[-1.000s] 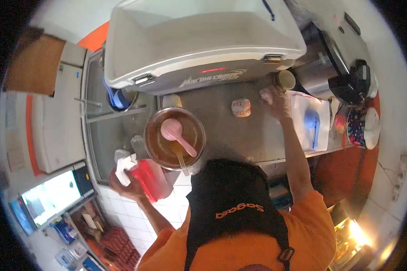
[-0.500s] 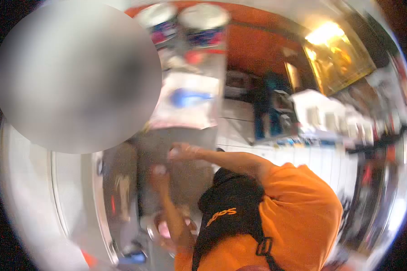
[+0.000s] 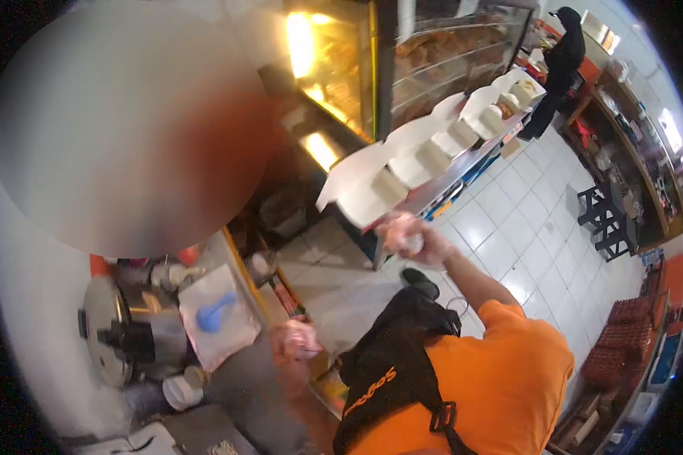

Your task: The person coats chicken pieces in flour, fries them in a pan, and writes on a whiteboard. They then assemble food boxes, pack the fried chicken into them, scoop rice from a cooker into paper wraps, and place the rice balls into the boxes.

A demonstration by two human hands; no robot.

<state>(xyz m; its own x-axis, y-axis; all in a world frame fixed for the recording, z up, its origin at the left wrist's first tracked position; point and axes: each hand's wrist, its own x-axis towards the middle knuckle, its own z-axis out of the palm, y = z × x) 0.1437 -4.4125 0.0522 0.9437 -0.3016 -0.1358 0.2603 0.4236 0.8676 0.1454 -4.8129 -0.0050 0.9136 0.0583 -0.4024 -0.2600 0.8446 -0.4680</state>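
My left hand point(image 3: 287, 360) is closed around a small pinkish-white bundle point(image 3: 303, 339) that looks wrapped in thin plastic. It hovers near the edge of the grey worktop point(image 3: 247, 398). Farther out, my right hand point(image 3: 432, 248) grips a similar bundle point(image 3: 399, 230), just beside the nearest open white box point(image 3: 368, 199). What is inside either bundle is not clear. More open white boxes point(image 3: 421, 161) stand in a row along the narrow counter, and the far ones seem to have food in them.
A blue scoop point(image 3: 212, 312) lies on a pale sheet point(image 3: 239, 334) beside a large pot-like cooker point(image 3: 106, 326). Behind the boxes is a lit display case point(image 3: 334, 68). A person in black point(image 3: 560, 72) stands far back. A black stool point(image 3: 607, 220) is on the tiled floor.
My view and body have turned right, from the worktop with the scoop toward the row of boxes. My right hand has reached out to the nearest box; the bundles now show clearly.
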